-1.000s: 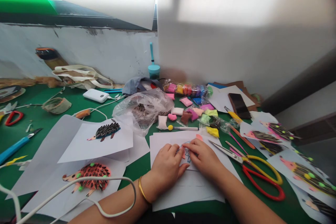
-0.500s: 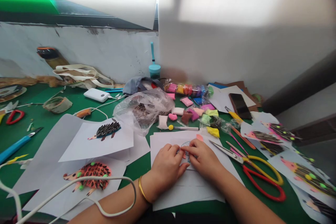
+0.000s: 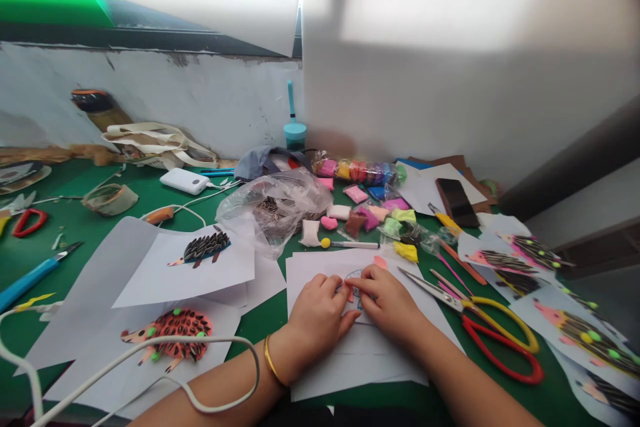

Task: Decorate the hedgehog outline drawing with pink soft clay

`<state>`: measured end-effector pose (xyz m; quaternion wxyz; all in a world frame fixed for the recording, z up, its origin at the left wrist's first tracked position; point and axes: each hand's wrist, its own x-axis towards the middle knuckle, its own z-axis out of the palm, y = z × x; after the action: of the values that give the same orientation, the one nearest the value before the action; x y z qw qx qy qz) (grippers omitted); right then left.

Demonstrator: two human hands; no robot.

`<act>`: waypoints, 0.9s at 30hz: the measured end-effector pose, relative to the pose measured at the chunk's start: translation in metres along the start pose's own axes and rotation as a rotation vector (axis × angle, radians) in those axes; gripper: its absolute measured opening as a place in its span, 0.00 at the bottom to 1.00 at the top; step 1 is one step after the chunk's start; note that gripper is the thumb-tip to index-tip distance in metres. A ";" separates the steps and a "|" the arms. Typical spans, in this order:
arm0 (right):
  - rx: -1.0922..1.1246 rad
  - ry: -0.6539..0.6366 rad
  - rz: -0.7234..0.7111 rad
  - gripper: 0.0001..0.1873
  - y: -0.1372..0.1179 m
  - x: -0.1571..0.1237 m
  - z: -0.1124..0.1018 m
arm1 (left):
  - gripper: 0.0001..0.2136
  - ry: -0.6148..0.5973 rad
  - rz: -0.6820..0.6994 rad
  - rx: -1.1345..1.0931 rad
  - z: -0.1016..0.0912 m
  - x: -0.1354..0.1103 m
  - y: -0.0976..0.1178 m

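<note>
Pressing down with bent fingers, the left hand point(image 3: 317, 317) rests on a stack of white sheets point(image 3: 360, 360) at the near edge of the green worktop point(image 3: 265, 320). Its grip is spread on the paper and clamps nothing. The right hand point(image 3: 393, 303) lies just beside it, thumb and forefinger drawn close together. I cannot tell whether that grip holds anything. The fingertips of both hands meet at a small blue-outlined drawing point(image 3: 353, 278) on the top sheet, with a bit of pink showing at it. A gold bangle point(image 3: 271, 361) sits on the left wrist. Yellow and red scissors point(image 3: 500, 333) lie open to the right of the sheets. Beyond the stack lie a pen with a yellow ball end point(image 3: 350, 244) and coloured clay lumps point(image 3: 373, 213). A red hedgehog collage point(image 3: 170, 333) lies to the left, under a white cable point(image 3: 200, 340).
</note>
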<state>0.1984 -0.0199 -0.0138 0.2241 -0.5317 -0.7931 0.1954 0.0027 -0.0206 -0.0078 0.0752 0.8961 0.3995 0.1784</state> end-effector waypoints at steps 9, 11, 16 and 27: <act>0.064 0.011 0.010 0.22 0.003 0.000 -0.001 | 0.15 0.008 0.013 0.004 0.000 0.000 0.000; 0.071 0.014 0.011 0.22 0.004 0.000 0.000 | 0.15 0.015 0.014 0.009 0.000 0.000 0.000; 0.006 -0.003 0.000 0.21 0.002 0.000 0.000 | 0.14 0.006 0.011 0.008 0.001 -0.001 0.000; 0.035 -0.001 0.017 0.19 0.002 0.001 -0.001 | 0.15 -0.019 -0.001 0.009 -0.001 0.000 0.000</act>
<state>0.2001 -0.0184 -0.0143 0.2313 -0.5344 -0.7850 0.2114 0.0024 -0.0204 -0.0071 0.0752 0.8978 0.4000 0.1679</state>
